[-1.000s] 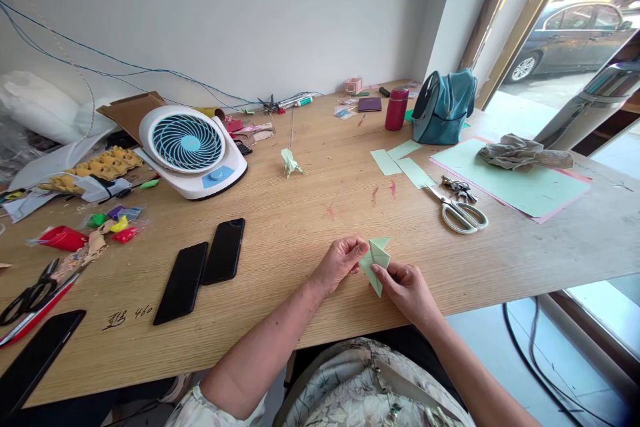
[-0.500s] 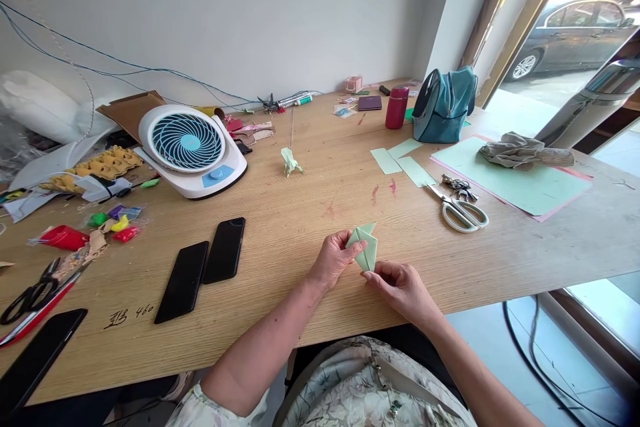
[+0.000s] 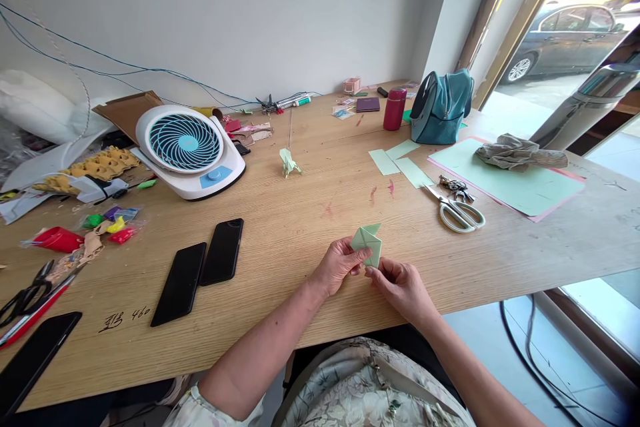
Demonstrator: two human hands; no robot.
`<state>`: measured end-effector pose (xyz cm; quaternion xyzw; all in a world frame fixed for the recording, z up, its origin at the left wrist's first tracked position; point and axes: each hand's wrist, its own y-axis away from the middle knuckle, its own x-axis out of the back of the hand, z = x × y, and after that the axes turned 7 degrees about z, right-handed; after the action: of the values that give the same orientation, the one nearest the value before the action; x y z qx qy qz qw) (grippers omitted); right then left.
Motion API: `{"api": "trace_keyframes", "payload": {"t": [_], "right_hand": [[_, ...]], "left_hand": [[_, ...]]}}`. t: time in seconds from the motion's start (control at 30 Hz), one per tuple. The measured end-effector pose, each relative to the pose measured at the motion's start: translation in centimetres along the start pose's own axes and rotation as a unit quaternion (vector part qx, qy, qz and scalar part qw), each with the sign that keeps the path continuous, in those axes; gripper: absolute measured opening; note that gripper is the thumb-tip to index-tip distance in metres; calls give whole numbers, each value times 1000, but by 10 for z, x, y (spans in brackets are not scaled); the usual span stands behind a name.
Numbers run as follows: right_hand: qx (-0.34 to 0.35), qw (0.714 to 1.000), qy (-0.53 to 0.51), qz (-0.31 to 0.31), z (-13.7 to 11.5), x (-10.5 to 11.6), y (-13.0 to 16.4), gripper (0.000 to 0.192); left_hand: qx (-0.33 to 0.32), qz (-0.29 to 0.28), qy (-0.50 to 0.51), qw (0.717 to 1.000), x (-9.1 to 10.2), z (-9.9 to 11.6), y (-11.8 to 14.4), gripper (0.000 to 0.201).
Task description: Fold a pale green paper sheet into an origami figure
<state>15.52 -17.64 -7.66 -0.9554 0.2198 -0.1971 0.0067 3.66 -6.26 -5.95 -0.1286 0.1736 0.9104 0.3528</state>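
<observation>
A folded piece of light green paper (image 3: 371,243) is held up near the table's front edge, with creases across its face and a pointed flap at the top. My left hand (image 3: 342,264) is closed on its left side, thumb lying across the front. At the lower corner, the thumb and fingers of my right hand (image 3: 399,283) pinch the same paper. Farther back stands a small folded light green paper figure (image 3: 289,163). Several cut strips of light green paper (image 3: 413,172) lie beyond my hands, beside white-handled scissors (image 3: 459,213).
Two black phones (image 3: 179,283) lie left of my forearm, with a white fan (image 3: 190,150) behind them. At the right are keys (image 3: 456,187), green sheets (image 3: 515,180) under a grey cloth (image 3: 511,151), a teal bag (image 3: 443,109) and a red bottle (image 3: 395,109).
The folded paper has turned slightly and moved a little to the right in my hands. My left thumb lies lower across it, and the whole view has shifted slightly.
</observation>
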Motion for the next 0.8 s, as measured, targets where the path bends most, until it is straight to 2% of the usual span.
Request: {"api": "trace_keyframes", "payload": {"t": [0.17,0.27,0.33,0.43,0.47,0.53,0.57,0.7,0.8], "right_hand": [[20,1000,6,5,6,-3,3,50],[26,999,-45,-2,9,0,5,50],[30,994,-101,33,10,4,4,43],[58,980,-162,98,10,15,0,20],[68,979,-165,100,9,20,-3,29],[84,984,-146,62,7,29,-7,48],[91,986,-134,32,5,34,-10,50],[138,980,-123,-77,-2,41,-17,25],[128,976,-150,-90,-3,37,-18,20]], "left_hand": [[14,-6,1,1000,2,4,1,38],[22,-8,30,999,5,7,0,41],[43,-22,49,998,7,9,0,43],[90,-67,53,992,9,10,2,43],[106,-86,51,989,10,10,2,45],[136,-122,49,982,10,10,4,57],[148,-138,51,978,10,10,4,63],[170,-177,66,967,12,7,3,70],[173,-210,44,961,15,4,2,68]]}}
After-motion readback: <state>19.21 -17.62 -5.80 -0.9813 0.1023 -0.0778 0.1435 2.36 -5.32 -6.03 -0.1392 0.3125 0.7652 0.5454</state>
